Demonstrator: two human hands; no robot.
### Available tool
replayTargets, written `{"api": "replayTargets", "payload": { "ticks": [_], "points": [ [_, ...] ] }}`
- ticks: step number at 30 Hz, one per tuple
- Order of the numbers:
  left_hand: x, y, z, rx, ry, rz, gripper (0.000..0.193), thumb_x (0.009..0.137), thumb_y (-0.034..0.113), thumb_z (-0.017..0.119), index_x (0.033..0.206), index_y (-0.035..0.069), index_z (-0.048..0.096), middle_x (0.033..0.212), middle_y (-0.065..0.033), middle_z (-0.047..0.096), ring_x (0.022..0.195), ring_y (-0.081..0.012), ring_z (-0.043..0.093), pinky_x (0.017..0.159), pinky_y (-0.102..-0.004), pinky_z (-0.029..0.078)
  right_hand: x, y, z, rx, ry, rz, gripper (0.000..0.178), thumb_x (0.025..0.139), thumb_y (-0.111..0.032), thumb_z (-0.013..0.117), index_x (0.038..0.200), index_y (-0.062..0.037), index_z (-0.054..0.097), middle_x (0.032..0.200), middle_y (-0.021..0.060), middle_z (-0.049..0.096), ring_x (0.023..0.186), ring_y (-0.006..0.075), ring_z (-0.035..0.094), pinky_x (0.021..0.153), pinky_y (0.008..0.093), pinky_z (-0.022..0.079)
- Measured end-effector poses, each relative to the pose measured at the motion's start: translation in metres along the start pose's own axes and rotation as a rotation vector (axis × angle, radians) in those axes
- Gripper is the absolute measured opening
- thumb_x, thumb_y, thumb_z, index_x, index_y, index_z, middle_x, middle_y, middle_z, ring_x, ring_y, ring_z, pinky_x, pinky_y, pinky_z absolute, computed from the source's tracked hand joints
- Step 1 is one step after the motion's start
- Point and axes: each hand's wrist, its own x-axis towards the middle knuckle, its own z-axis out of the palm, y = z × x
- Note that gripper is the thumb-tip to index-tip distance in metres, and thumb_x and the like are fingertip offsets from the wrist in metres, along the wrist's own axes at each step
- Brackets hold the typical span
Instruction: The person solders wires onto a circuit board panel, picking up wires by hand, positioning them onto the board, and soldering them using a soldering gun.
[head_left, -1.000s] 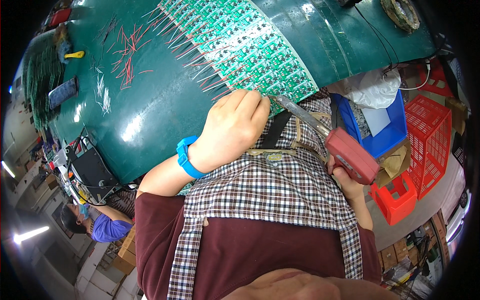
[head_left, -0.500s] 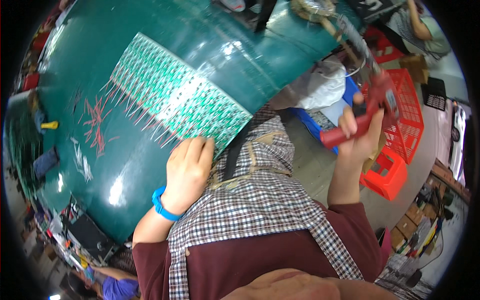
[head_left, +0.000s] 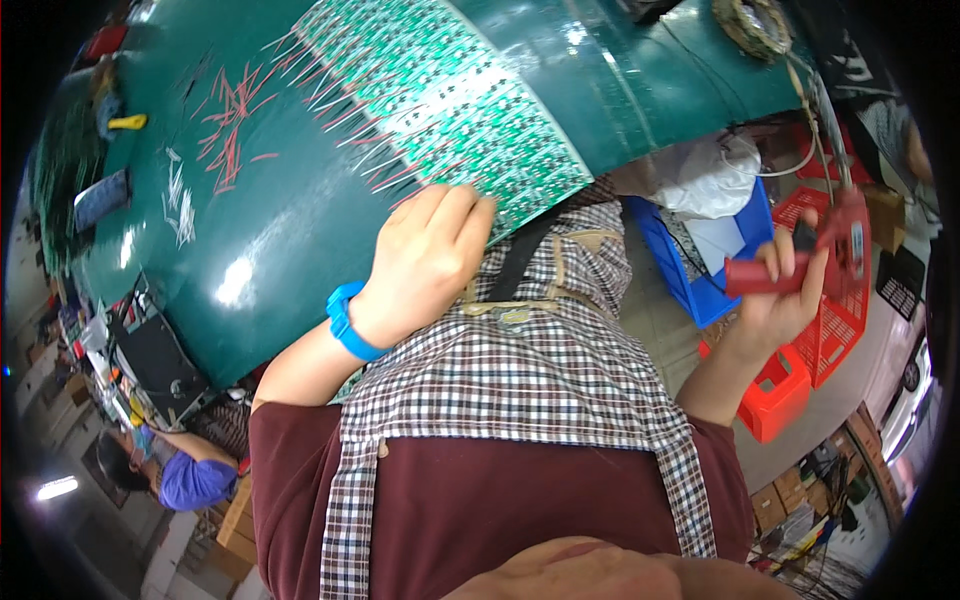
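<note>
Head view shows the left hand point(head_left: 425, 265) pressing curled fingers onto the green circuit-board panel point(head_left: 450, 110) on the teal surface point(head_left: 250, 250), while the right hand point(head_left: 780, 290), at 3 o'clock, grips a red tool point(head_left: 810, 255).

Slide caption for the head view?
Left hand on green circuit board panel; right hand holds red tool aside.

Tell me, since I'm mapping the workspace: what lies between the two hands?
In the head view, the checked apron bib lies between the left hand and the right hand holding the red tool.
</note>
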Motion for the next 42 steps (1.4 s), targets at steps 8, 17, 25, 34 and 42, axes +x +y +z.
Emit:
{"api": "replayTargets", "payload": {
  "ticks": [8, 17, 25, 34, 42],
  "points": [
    [-0.011, 0.007, 0.006, -0.004, 0.122, 0.113, 0.028, 0.056, -0.002, 0.062, 0.084, -0.001, 0.060, 0.076, -0.0066, 0.053, 0.064, -0.0203, 0.054, 0.052, -0.0305, 0.044, -0.076, 0.026, 0.007, -0.418, -0.178, 0.286, 0.057, 0.075, -0.013, 0.062, 0.120, 0.0056, 0.034, 0.094, 0.0217, 0.053, 0.050, 0.0134, 0.047, 0.044, 0.0218, 0.039],
    [-0.013, 0.009, 0.001, -0.067, 0.045, 0.045, 0.028, 0.058, 0.001, 0.058, 0.086, 0.000, 0.061, 0.075, -0.0064, 0.053, 0.064, -0.0199, 0.054, 0.051, -0.0294, 0.044, -0.099, 0.026, 0.003, -0.432, -0.215, 0.597, 0.063, 0.071, -0.009, 0.067, 0.123, 0.0065, 0.034, 0.090, 0.0112, 0.058, 0.064, 0.0099, 0.048, 0.057, 0.0220, 0.040],
    [-0.011, 0.011, 0.002, -0.054, 0.023, 0.031, 0.028, 0.059, 0.002, 0.057, 0.086, 0.001, 0.061, 0.076, -0.0062, 0.054, 0.066, -0.0196, 0.055, 0.053, -0.0291, 0.045, -0.099, 0.028, -0.006, -0.544, -0.237, 0.649, 0.069, 0.066, -0.010, 0.072, 0.123, 0.0085, 0.037, 0.093, 0.0105, 0.059, 0.072, 0.0097, 0.055, 0.064, 0.0216, 0.045],
    [-0.011, 0.010, 0.000, -0.063, 0.032, 0.046, 0.027, 0.059, 0.003, 0.057, 0.086, 0.001, 0.061, 0.078, -0.0057, 0.053, 0.068, -0.0190, 0.055, 0.054, -0.0288, 0.046, -0.103, 0.034, -0.019, -0.831, -0.349, 0.445, 0.066, 0.065, -0.020, 0.075, 0.117, 0.0092, 0.045, 0.097, 0.0119, 0.061, 0.079, 0.0145, 0.060, 0.073, 0.0253, 0.047],
    [-0.012, 0.011, 0.001, -0.044, 0.016, 0.026, 0.028, 0.058, 0.002, 0.057, 0.086, 0.001, 0.061, 0.077, -0.0059, 0.053, 0.068, -0.0191, 0.055, 0.054, -0.0286, 0.046, -0.108, 0.031, -0.036, -0.852, -0.376, 0.423, 0.066, 0.065, -0.025, 0.075, 0.114, 0.0088, 0.047, 0.100, 0.0150, 0.061, 0.086, 0.0195, 0.061, 0.076, 0.0287, 0.048]
  ]
}}
